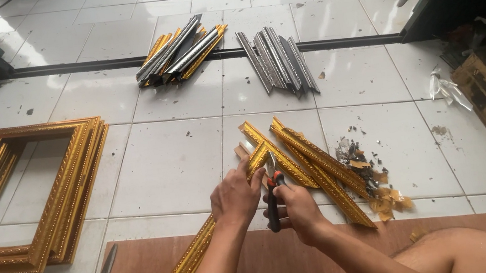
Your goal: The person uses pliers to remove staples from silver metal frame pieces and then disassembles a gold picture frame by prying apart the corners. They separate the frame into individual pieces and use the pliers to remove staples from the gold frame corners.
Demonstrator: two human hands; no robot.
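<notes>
On the near floor lies a brown board (311,260). Above it the left hand (237,195) grasps a long gold moulding strip (207,243) that runs from near left toward the middle. The right hand (296,208) is clenched around red-handled pliers (273,195), whose tip meets the strip's far end. Just right lie more gold strips (316,164) and a heap of scraps (373,181). Stacked gold frames (30,198) sit at left; silver strips (279,58) lie farther off.
</notes>
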